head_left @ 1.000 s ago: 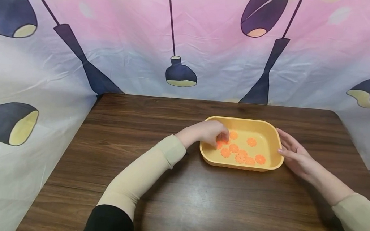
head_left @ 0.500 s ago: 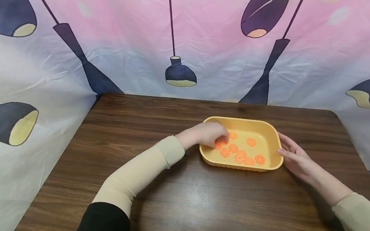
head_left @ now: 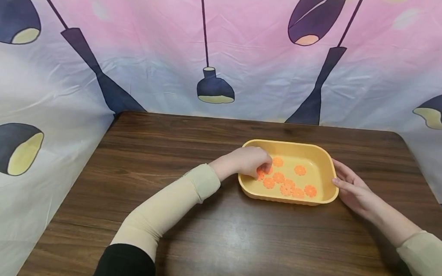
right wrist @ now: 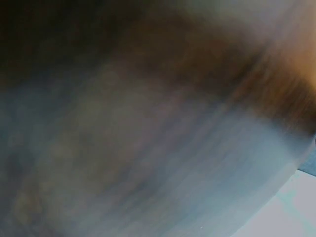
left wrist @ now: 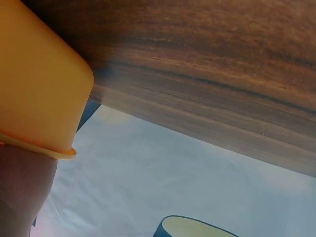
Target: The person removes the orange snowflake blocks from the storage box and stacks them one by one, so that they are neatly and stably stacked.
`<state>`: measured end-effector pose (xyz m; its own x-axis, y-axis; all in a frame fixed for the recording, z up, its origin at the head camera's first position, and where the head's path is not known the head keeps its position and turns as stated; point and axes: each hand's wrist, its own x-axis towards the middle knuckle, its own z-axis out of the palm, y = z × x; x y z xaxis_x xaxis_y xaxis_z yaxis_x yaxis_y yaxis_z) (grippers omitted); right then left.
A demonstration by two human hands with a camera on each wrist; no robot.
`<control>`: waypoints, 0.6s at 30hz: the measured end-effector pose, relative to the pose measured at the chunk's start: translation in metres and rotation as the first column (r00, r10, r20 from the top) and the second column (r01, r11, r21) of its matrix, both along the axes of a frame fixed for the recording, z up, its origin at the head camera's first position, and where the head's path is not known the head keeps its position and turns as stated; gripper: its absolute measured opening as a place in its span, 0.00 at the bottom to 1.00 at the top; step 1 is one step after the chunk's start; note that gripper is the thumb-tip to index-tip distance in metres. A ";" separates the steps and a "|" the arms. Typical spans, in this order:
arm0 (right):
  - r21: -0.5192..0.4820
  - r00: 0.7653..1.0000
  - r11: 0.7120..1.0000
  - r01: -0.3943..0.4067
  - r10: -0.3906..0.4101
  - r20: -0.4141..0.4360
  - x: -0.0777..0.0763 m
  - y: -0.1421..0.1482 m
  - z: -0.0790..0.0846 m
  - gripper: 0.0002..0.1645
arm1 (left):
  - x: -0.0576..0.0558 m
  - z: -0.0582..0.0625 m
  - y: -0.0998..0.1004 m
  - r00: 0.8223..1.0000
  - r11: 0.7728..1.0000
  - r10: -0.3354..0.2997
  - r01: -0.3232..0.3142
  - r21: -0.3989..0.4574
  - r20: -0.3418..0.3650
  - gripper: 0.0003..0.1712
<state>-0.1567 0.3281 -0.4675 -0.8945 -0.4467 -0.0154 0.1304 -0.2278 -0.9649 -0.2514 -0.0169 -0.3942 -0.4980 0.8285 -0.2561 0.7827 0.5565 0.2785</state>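
A yellow oblong basin (head_left: 319,180) stands on the table right of the middle. Several orange, scalloped slices that look like carrot slices (head_left: 300,170) lie flat on its floor, some overlapping. My left hand (head_left: 248,161) reaches over the left rim, its curled fingers pinching at a slice (head_left: 260,174) near the left end; the fingertips are partly hidden. My right hand (head_left: 355,189) holds the basin's right end, thumb at the rim and fingers along the outer wall. In the left wrist view the basin's outer wall (left wrist: 44,84) fills the left side, with part of the left hand (left wrist: 24,182) below.
The dark wood-grain table (head_left: 218,224) ends at a back edge behind the basin. A fabric backdrop (head_left: 164,64) printed with lamps hangs beyond it. The right wrist view is mostly blurred.
My left hand has stayed at the same group of slices, with small finger movements. The right hand's fingers have slid slightly down along the basin's outer wall. The basin has not visibly moved.
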 end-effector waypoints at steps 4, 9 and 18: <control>-0.014 1.000 1.000 -0.001 0.001 0.001 0.000 0.001 0.000 0.31 | 0.000 0.002 -0.001 1.000 0.999 -0.012 0.012 0.037 0.012 0.09; -0.009 1.000 1.000 0.005 -0.005 -0.007 0.000 0.001 0.000 0.31 | -0.002 0.002 -0.002 0.999 0.996 -0.027 0.026 0.086 0.020 0.07; 0.051 0.999 0.998 0.035 -0.035 -0.010 0.002 -0.002 0.000 0.31 | -0.009 0.003 -0.005 0.994 0.975 -0.036 0.011 0.224 0.107 0.03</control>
